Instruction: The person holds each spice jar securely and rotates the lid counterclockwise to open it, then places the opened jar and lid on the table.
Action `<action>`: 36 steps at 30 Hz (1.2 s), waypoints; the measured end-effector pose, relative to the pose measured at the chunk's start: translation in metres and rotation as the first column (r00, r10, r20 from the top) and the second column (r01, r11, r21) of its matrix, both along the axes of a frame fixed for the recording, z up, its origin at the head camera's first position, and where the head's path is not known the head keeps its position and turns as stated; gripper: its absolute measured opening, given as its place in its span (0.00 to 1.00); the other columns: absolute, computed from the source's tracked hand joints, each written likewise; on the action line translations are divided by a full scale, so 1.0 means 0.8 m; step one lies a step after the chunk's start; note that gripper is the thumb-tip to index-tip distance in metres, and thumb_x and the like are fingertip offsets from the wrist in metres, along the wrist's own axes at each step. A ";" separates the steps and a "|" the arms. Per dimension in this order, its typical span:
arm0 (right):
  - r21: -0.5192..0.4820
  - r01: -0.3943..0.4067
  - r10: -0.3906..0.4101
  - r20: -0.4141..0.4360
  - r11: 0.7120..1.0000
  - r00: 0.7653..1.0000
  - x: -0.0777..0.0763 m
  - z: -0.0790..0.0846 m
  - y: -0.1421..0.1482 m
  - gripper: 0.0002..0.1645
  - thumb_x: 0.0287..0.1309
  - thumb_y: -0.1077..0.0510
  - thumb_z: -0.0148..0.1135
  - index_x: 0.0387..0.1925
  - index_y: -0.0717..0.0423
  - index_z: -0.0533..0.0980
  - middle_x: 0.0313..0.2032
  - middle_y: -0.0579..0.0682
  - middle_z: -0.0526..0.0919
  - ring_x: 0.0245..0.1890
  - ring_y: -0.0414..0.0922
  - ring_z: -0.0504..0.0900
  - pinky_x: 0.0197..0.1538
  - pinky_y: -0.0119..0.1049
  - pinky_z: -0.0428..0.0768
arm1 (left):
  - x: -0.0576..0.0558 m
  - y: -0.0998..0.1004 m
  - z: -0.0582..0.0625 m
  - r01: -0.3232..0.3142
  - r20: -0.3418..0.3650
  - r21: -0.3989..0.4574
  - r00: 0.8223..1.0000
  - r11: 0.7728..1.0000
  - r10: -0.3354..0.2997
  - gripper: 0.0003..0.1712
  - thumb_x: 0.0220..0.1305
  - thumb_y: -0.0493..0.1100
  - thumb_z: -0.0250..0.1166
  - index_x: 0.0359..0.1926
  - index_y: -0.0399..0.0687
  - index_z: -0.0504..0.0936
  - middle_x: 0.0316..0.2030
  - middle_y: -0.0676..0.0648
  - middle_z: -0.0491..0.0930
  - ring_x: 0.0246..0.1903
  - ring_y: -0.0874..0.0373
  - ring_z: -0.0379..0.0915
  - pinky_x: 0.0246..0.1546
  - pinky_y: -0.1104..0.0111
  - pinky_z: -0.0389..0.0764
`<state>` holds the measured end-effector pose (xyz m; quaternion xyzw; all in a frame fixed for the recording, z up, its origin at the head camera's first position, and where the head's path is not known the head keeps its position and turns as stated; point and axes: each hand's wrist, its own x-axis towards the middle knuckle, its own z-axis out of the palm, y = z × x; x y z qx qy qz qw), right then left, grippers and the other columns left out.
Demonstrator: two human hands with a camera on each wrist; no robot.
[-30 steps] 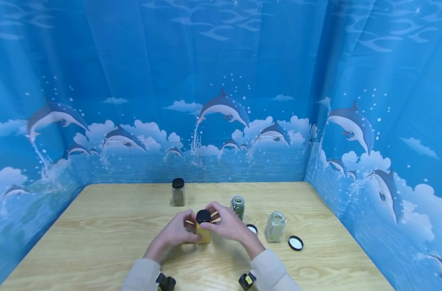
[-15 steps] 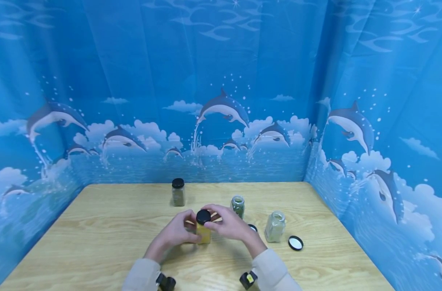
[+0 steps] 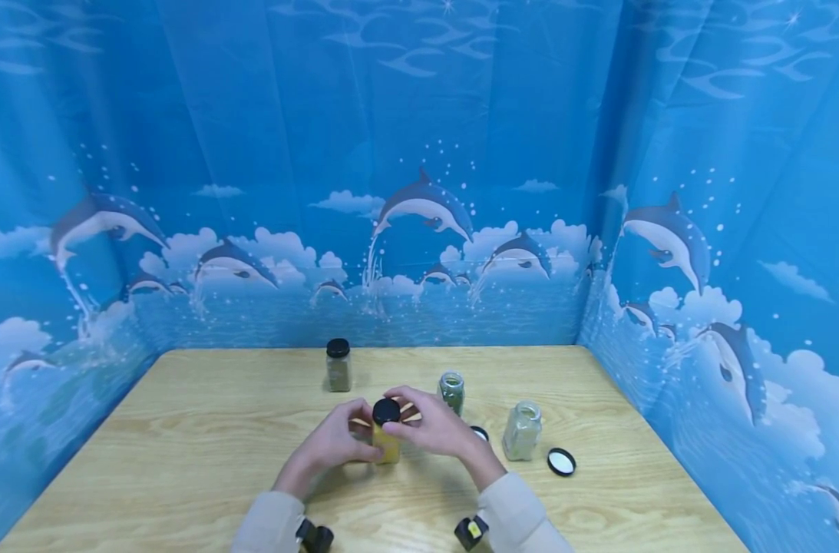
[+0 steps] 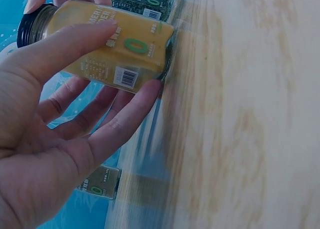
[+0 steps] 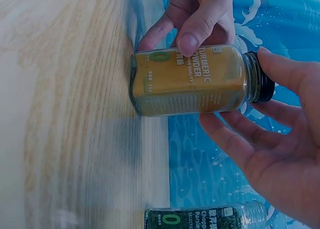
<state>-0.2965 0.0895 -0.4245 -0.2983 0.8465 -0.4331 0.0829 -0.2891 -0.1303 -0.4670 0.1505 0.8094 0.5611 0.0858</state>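
A glass jar of turmeric powder (image 5: 190,81) with a black lid (image 3: 386,411) stands upright on the table. My left hand (image 3: 335,438) holds the jar's body, thumb across its label, as the left wrist view shows. With thumb and fingers my right hand (image 3: 434,424) pinches the black lid, which sits on the jar's neck. Behind the right hand stands an uncapped jar of chopped parsley (image 3: 451,392), partly covered by that hand.
An uncapped pale glass jar (image 3: 523,432) stands to the right, beside an upturned black lid (image 3: 561,461). Another lid (image 3: 480,433) lies partly behind the right wrist. A capped jar (image 3: 338,366) is at the back of the wooden table (image 3: 184,453). A dolphin-print curtain (image 3: 419,153) surrounds it.
The fingers of my right hand have shifted slightly around the lid. My left hand and the turmeric jar stay in place.
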 end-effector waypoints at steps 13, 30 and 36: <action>0.016 -0.027 0.028 -0.031 1.000 0.999 -0.001 -0.001 0.001 0.25 0.70 0.56 0.63 0.66 0.54 0.74 0.58 0.54 0.83 0.57 0.50 0.83 0.59 0.37 0.86 | -0.002 0.001 0.001 -0.007 0.005 -0.032 1.000 0.999 0.007 0.27 0.42 0.33 0.81 0.43 0.39 0.77 0.48 0.41 0.82 0.49 0.48 0.84 0.55 0.52 0.86; 0.000 -0.019 0.019 0.011 1.000 1.000 -0.001 -0.002 0.001 0.29 0.68 0.52 0.67 0.66 0.54 0.71 0.54 0.58 0.82 0.54 0.50 0.84 0.56 0.36 0.87 | -0.002 0.002 0.001 -0.021 -0.005 -0.051 1.000 0.999 0.020 0.26 0.42 0.32 0.81 0.42 0.40 0.77 0.48 0.42 0.83 0.49 0.48 0.84 0.58 0.48 0.84; -0.007 0.032 -0.033 -0.014 0.999 0.999 -0.001 -0.005 -0.002 0.25 0.66 0.49 0.69 0.59 0.54 0.73 0.50 0.55 0.84 0.50 0.48 0.85 0.51 0.33 0.88 | -0.002 0.003 0.002 -0.022 -0.002 -0.066 1.000 0.998 0.022 0.26 0.43 0.33 0.81 0.42 0.41 0.77 0.47 0.43 0.83 0.49 0.49 0.84 0.58 0.48 0.83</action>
